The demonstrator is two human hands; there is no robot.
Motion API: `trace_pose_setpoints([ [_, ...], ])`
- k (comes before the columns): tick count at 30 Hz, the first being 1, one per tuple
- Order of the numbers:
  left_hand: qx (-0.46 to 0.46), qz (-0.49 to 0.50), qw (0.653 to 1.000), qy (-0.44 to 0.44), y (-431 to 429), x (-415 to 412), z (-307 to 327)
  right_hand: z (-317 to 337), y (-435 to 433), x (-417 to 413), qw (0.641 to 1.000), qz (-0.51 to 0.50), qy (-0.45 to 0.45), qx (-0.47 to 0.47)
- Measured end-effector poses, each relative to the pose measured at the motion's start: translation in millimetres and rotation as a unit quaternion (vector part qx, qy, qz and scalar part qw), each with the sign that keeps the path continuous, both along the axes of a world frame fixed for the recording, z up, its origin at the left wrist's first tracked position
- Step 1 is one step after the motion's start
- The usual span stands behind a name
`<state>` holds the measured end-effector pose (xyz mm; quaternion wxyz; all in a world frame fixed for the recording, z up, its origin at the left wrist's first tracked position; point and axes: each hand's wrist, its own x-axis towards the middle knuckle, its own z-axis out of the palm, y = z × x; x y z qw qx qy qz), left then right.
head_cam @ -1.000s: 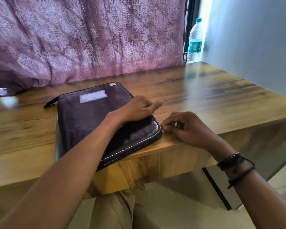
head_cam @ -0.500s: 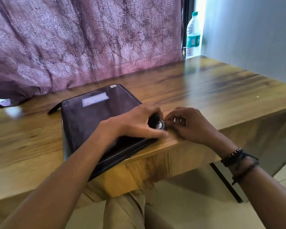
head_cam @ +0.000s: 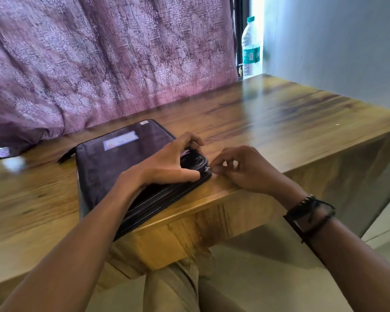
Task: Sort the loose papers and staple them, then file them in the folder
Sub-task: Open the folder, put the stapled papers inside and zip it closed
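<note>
Clamping corner of folder [head_cam: 113, 167], flat at bench [head_cam: 279, 122] front edge, with left grip [head_cam: 169, 163]; pinching zip pull [head_cam: 207, 168] with right grip [head_cam: 245, 170]. Probably stiff, padded, slick: steady at corner, tug pull.

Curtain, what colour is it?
The curtain is purple with a pale flowery print; the head view shows it.

folder [head_cam: 113, 167]: dark, slightly glossy | table [head_cam: 268, 122]: glossy wood | curtain [head_cam: 99, 59]: patterned cloth
</note>
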<state>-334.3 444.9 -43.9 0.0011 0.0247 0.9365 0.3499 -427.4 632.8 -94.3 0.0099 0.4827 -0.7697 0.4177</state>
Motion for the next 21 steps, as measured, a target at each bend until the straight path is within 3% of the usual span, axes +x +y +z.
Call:
trace_pose_setpoints([
  [3,0.01,0.0,1.0,0.0,-2,0,-1,-4,9,3,0.999,0.045,-0.022,-0.009],
  [6,-0.002,0.002,1.0,0.002,-2,1,-4,-9,6,5,1.0,0.018,-0.007,-0.014],
  [11,-0.107,0.026,0.993,0.052,7,13,-9,-8,7,4,0.999,0.042,-0.018,-0.019],
  [13,-0.191,0.06,0.969,0.145,20,24,-13,-2,9,2,0.995,0.075,-0.064,-0.016],
  [16,-0.31,0.168,0.899,0.26,50,47,-22,3,5,-5,0.987,0.05,-0.143,-0.045],
  [21,-0.383,0.311,0.845,0.208,91,55,-31,11,-24,-17,0.988,-0.015,-0.156,-0.003],
])
